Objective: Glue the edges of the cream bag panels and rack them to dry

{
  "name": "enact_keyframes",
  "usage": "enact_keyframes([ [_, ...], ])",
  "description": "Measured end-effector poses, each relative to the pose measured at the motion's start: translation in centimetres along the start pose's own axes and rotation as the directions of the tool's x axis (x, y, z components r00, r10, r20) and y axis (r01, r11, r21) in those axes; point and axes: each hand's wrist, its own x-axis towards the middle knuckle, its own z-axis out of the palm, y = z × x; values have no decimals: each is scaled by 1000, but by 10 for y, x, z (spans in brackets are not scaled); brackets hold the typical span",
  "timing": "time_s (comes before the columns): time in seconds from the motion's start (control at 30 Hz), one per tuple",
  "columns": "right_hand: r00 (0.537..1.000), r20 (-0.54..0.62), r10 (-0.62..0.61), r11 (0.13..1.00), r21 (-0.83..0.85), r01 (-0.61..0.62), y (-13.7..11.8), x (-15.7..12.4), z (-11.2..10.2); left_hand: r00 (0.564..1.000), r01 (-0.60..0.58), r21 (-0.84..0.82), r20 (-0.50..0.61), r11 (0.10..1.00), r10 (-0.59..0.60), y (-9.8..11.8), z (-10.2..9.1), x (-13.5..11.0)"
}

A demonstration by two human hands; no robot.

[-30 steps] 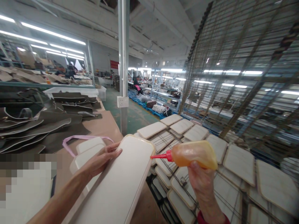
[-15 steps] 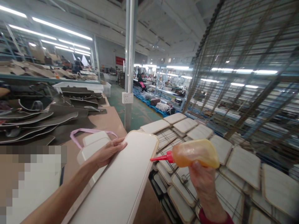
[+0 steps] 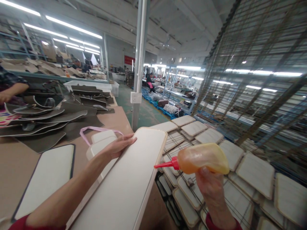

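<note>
A long white panel (image 3: 124,172) with rounded corners and a tan edge is tilted up in front of me. My left hand (image 3: 122,144) grips its upper left edge. In my right hand (image 3: 211,185) is a squeeze bottle (image 3: 203,159) of amber liquid, probably glue, held sideways. Its red nozzle (image 3: 165,164) points left, and the tip is at the panel's right edge. A glossy line shows along the edge near the far corner. Behind my left hand lie smaller white panels (image 3: 103,137) and a pink strap (image 3: 83,135).
To the right, a wire rack (image 3: 177,143) carries several white panels (image 3: 255,174). Dark grey pieces (image 3: 74,118) are piled on the brown table (image 3: 115,118) at left, near a dark-edged white panel (image 3: 48,175). A co-worker's arm (image 3: 14,91) reaches in at far left. A pole (image 3: 139,64) stands ahead.
The nozzle tip has slid along the panel's right edge, away from the far corner and towards me. My view has shifted a little left, and a co-worker's arm now shows there.
</note>
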Motion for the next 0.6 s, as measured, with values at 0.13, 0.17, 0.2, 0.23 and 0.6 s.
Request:
enact_keyframes([
  [0.13, 1000, -3, 3, 1000, -27, -3, -1, -1, -1, 1000, 6, 3, 10, 1000, -6, 5, 1, 5],
  [0.17, 1000, 2, 2, 999, -32, -2, -1, -2, -1, 1000, 13, 6, 9, 1000, -13, 5, 1, 7],
  [0.2, 1000, 10, -1, 999, -33, 1, -2, -2, -1, 1000, 19, 7, 3, 1000, -19, 6, 0, 9],
  [0.23, 1000, 21, -6, 1000, -31, 6, -2, -2, -1, 1000, 24, 6, -5, 1000, -24, 6, 0, 12],
  [0.6, 995, 92, -36, 999, -8, 37, -3, -8, 4, 999, 26, -32, -23, 999, -27, 8, -5, 38],
])
